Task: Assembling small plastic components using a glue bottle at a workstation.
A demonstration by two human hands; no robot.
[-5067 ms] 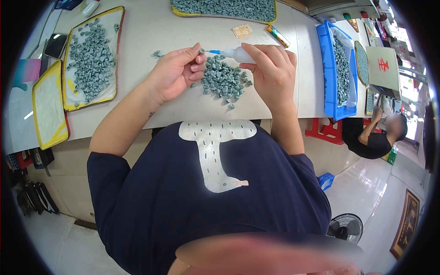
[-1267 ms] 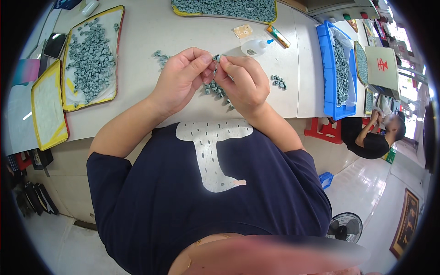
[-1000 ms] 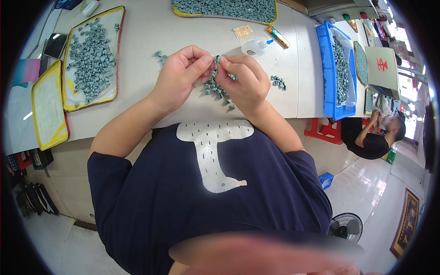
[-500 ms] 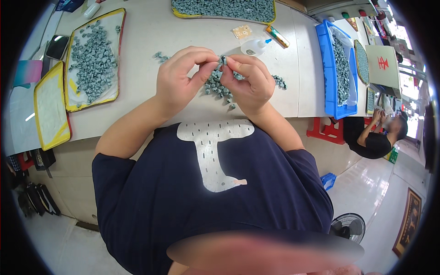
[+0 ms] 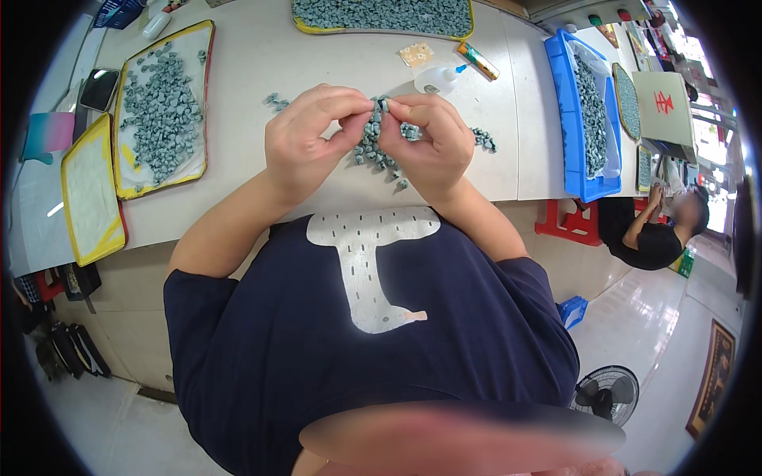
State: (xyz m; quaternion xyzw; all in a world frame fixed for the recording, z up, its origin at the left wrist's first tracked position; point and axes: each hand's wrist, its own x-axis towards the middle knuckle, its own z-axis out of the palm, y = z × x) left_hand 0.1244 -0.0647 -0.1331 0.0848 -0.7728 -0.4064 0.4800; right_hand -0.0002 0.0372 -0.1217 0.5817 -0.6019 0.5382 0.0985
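Between the fingertips of both hands is a small grey-green piece (image 5: 380,104) with a dark part, too small to name more exactly. My left hand (image 5: 313,135) pinches it from the left with thumb and forefinger. From the right, my right hand (image 5: 431,139) closes thumb and forefinger on it. Just beneath the fingers lies a loose pile of similar small grey-green pieces (image 5: 369,151) on the white table (image 5: 238,143), partly covered by my right hand. A few more pieces (image 5: 483,140) are scattered right of that hand.
A yellow-rimmed tray (image 5: 163,119) of pieces lies left, beside a second yellow-edged tray (image 5: 94,190) and a phone (image 5: 99,89). Ahead are another filled tray (image 5: 381,31), a squeeze bottle (image 5: 439,78) and an orange-green tube (image 5: 479,61). Right stands a blue bin (image 5: 599,189); a co-worker (image 5: 647,234) sits beyond.
The held piece has been turned slightly between my fingertips. Both hands have shifted a little to the left in the picture, still pinching it.
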